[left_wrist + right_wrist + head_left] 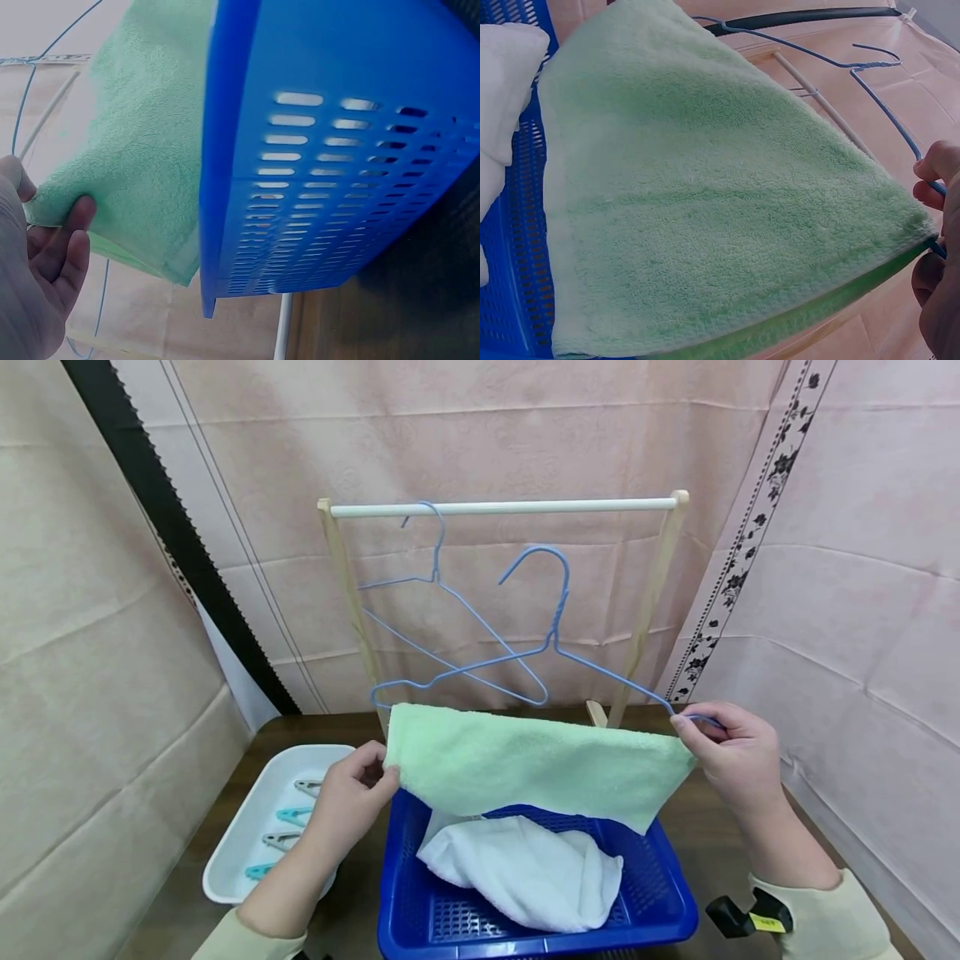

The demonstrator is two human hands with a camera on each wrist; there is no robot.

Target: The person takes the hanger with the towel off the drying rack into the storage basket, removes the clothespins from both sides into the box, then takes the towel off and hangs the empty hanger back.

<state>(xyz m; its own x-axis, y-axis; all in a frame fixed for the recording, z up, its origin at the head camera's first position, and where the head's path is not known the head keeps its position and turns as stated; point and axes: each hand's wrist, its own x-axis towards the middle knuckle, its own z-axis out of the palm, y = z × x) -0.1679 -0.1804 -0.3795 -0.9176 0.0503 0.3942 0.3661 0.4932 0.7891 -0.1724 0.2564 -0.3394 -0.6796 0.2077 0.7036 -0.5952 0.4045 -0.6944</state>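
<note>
A light green towel [540,764] is draped over the lower bar of a blue wire hanger [557,631], whose hook points up. My left hand [352,802] pinches the towel at its left edge; the left wrist view shows thumb and fingers on the green cloth [142,142]. The hanger's right end is gripped by my right hand [735,760], close to the towel's right corner. In the right wrist view the towel [712,195] hangs down in a fold from the bar. Below it, a white towel [525,868] lies bunched in a blue basket [397,893].
Behind stands a rack with a white rail [540,508] and wooden posts; another blue hanger [487,625] hangs from its left part. To the left, a white tray [225,860] holds several grey and turquoise clothespins [294,815]. Pale cloth surrounds the wooden table [348,902].
</note>
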